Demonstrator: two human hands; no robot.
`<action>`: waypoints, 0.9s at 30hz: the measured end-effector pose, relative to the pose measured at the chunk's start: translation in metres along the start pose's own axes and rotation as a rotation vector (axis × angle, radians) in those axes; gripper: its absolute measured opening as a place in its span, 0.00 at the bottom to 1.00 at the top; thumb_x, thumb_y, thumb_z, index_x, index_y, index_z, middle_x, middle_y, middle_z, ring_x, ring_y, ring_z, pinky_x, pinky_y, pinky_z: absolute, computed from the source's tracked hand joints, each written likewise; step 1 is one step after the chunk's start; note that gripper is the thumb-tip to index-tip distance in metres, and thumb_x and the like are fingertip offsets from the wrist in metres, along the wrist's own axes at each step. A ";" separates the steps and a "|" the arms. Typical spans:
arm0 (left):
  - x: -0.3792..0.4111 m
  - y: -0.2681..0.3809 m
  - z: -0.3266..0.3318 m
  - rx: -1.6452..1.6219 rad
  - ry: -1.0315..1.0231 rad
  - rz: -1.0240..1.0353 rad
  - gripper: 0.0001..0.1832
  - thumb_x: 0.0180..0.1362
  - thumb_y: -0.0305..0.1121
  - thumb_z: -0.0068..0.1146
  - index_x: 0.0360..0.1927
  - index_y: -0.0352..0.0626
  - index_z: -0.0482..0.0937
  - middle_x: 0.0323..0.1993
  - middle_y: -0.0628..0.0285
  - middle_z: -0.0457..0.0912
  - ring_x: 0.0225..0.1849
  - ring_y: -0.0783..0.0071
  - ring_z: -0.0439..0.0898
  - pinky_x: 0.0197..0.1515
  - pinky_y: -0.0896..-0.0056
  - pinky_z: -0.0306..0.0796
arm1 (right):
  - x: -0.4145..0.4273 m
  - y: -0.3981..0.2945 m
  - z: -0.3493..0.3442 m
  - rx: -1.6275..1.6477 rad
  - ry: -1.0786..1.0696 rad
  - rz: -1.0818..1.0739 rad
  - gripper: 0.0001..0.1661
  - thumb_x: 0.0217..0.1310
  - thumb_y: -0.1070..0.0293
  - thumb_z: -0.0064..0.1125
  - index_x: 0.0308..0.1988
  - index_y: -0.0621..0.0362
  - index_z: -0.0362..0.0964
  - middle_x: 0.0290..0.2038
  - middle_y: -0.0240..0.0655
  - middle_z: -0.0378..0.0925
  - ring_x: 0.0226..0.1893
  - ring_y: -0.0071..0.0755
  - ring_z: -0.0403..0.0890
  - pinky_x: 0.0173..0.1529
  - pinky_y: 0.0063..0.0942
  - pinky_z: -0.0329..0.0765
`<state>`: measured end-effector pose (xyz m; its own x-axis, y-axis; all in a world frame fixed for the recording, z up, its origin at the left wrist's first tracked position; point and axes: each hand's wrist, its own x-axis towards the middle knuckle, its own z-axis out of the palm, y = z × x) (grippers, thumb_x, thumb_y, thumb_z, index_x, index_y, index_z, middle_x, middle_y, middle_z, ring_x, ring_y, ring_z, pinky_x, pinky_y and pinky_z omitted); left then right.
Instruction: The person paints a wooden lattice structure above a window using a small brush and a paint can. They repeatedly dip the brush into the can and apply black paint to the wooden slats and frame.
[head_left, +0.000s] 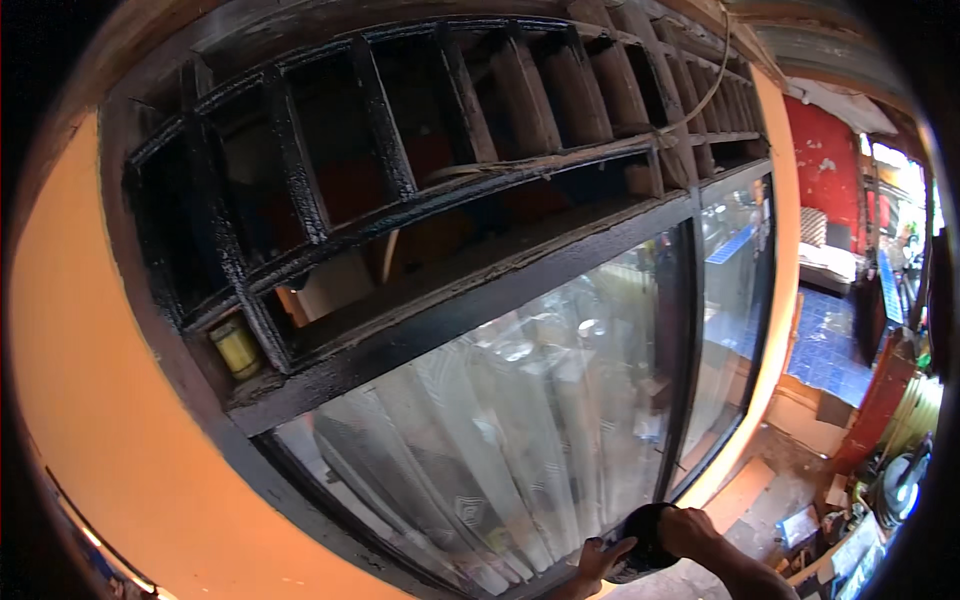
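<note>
A dark, round container (646, 546) is held low in front of the window, near the bottom of the view. My left hand (596, 561) grips it from the left, thumb along its near side. At its right rim is my right hand (686, 531), fingers curled into the opening; anything between them is hidden. Above spreads a wooden vent frame (390, 124) with upright slats. Its left part looks glossy black, while several slats (521, 94) farther right are dull brown. Below the frame runs a dark wooden beam (465, 311) over a glass window pane (517, 420).
A yellowish can (235, 349) sits in the frame's lower left corner. A loose cable (709, 90) hangs across the slats. Orange wall (82, 360) flanks the window. To the right are a blue tiled floor (821, 352), a cushioned seat (825, 259) and assorted clutter (847, 517).
</note>
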<state>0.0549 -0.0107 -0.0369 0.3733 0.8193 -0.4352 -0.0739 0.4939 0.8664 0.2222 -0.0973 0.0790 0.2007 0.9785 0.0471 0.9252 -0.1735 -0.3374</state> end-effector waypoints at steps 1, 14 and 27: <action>0.025 -0.014 -0.008 0.138 -0.080 0.031 0.37 0.36 0.43 0.83 0.41 0.33 0.71 0.37 0.55 0.81 0.37 0.69 0.80 0.43 0.71 0.75 | 0.000 0.003 0.000 -0.023 0.024 0.024 0.12 0.58 0.65 0.53 0.30 0.63 0.74 0.27 0.50 0.81 0.29 0.56 0.84 0.37 0.47 0.81; 0.034 -0.010 -0.007 0.095 0.029 -0.128 0.53 0.37 0.50 0.81 0.57 0.25 0.60 0.47 0.46 0.74 0.46 0.62 0.78 0.47 0.61 0.75 | 0.013 0.004 -0.025 0.150 0.115 -0.034 0.15 0.62 0.61 0.54 0.30 0.64 0.75 0.23 0.53 0.79 0.26 0.58 0.83 0.33 0.47 0.80; 0.052 -0.011 -0.007 0.128 -0.163 -0.081 0.56 0.38 0.48 0.80 0.61 0.24 0.57 0.50 0.40 0.72 0.50 0.56 0.77 0.50 0.55 0.76 | 0.008 0.038 -0.002 0.178 0.123 0.046 0.14 0.64 0.61 0.52 0.32 0.62 0.73 0.24 0.52 0.80 0.28 0.57 0.83 0.35 0.48 0.80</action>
<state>0.0691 0.0283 -0.0713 0.5183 0.7154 -0.4686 0.0766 0.5070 0.8586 0.2592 -0.0966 0.0690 0.2892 0.9472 0.1385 0.8448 -0.1845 -0.5022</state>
